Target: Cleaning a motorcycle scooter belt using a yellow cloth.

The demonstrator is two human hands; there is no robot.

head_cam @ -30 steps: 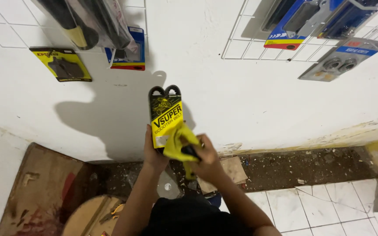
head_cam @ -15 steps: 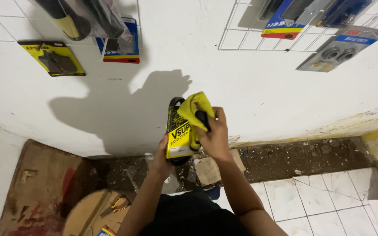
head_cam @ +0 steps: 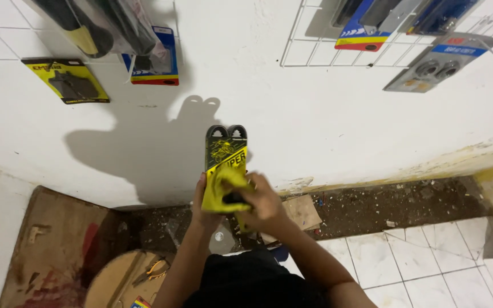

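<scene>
The left hand grips the black and yellow package upright before the white wall. The right hand is closed on a yellow cloth, pressing it on the package front. I think firm support from behind makes wiping cleaner.

Left hand gripping a black-and-yellow packaged belt upright from behind, fingers at its left edge. Right hand pressing a yellow cloth against the pack's lower front. Beyond the fingers, white wall with hung packages. Below them, dirt strip, white floor tiles, round wooden board lower left.
</scene>
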